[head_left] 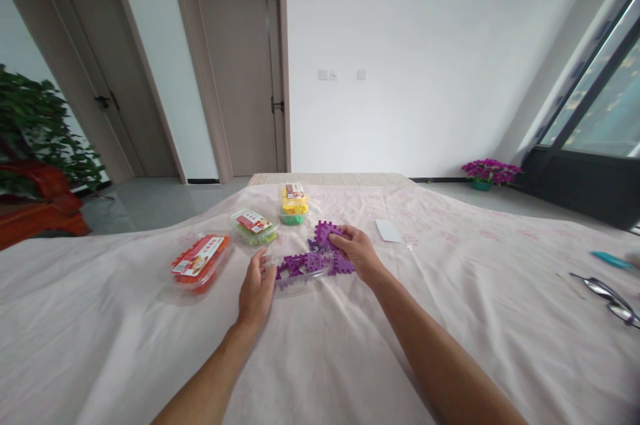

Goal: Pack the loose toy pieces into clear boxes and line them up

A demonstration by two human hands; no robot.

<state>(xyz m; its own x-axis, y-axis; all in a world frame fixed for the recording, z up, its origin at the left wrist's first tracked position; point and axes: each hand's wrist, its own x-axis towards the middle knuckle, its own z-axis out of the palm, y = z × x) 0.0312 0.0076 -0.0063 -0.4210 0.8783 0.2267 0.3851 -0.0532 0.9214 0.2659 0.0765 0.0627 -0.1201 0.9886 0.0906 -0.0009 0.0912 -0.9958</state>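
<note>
Your right hand (357, 251), at the centre of the frame, pinches a toothed purple piece (325, 232) between thumb and fingers. The piece is tipped up, its flat face towards you; it looks about square, so no long axis stands out. Your left hand (257, 288), left of centre, curls at the left end of a clear tray (300, 288); you can't tell from here how firmly it grips. The tray's long axis runs across the frame, its right end slightly higher, with more purple pieces (303, 263) inside. Further left, the orange box (200, 263) points its long axis from lower left to upper right. A white card (387, 231) lies right of centre.
</note>
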